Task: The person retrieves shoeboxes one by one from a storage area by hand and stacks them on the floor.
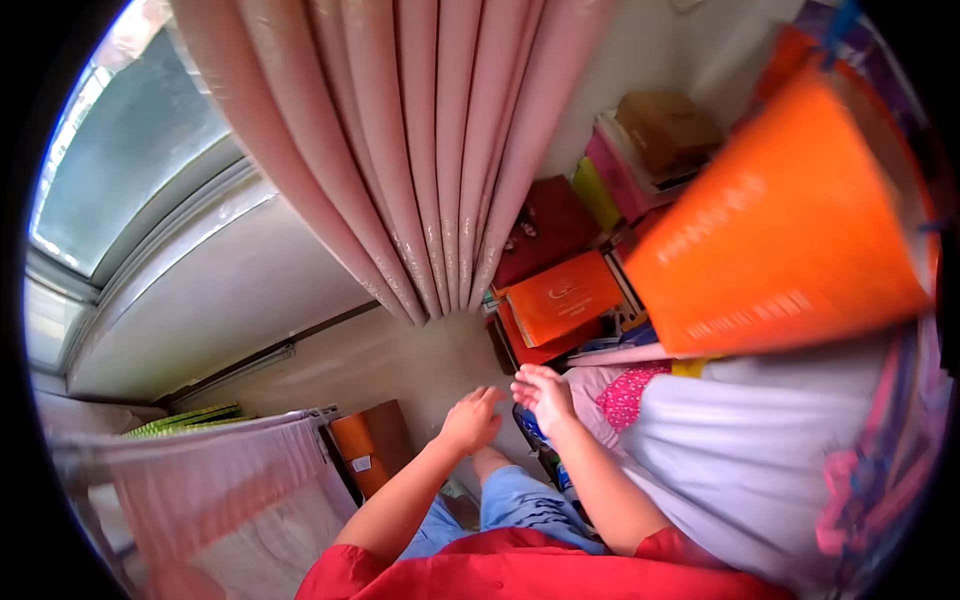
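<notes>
My left hand (472, 421) hovers in front of my body with its fingers loosely bent and nothing visible in it. Close beside it, my right hand (545, 398) is raised with the fingers apart, and it too appears to hold nothing. A small gap separates the two hands. Below them are my blue shorts (530, 502) and red shirt (520, 565). Nearest to my right hand is the pink bedding (590, 395) with a red dotted cloth (633, 393).
A pink curtain (400, 130) hangs ahead, beside a window (140, 140). To the right, a large orange bag (780, 230) hangs above white cloth (760, 430). Boxes and a smaller orange bag (565, 298) are stacked behind. An orange-brown box (370, 445) and a cloth-draped rack (210, 480) stand left.
</notes>
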### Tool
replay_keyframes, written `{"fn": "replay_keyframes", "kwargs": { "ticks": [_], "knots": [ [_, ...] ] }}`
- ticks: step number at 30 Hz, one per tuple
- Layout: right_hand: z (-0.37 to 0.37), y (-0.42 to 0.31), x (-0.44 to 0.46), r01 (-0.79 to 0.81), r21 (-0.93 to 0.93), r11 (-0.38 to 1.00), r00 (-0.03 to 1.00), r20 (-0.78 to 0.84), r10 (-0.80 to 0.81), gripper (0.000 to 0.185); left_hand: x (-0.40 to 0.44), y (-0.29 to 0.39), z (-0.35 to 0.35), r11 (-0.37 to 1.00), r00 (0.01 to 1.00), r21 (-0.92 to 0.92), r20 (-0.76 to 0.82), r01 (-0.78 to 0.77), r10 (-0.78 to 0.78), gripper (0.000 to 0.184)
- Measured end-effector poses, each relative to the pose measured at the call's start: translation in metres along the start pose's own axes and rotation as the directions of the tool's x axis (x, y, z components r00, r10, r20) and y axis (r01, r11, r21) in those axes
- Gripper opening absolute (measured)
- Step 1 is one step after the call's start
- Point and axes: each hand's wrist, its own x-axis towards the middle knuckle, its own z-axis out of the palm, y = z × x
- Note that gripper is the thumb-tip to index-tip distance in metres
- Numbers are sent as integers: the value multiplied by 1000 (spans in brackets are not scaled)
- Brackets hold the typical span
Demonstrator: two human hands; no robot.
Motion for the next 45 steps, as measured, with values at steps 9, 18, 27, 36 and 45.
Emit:
{"fn": "replay_keyframes", "kwargs": {
  "ticks": [9,18,27,36,45],
  "knots": [
    [29,-34,208,19,45,999,990,-137,-13,19,268,-51,-28,932,933,128,-83,-339,350,66],
    [37,-34,309,88,117,989,981,-180,-67,29,378,-203,-76,835,883,-400,-115,378,-455,49],
    [44,-53,337,178,-97,979,955,-224,-196,25,376,-160,-20,405,897,-809,316,425,-310,75],
    [83,-31,358,261,-79,962,930,-245,-273,25,389,-172,-19,131,959,-977,129,166,-253,62],
    [68,-31,328,177,92,980,980,-111,-167,49,376,-168,-32,250,916,-913,233,322,-327,62]
  ]
}}
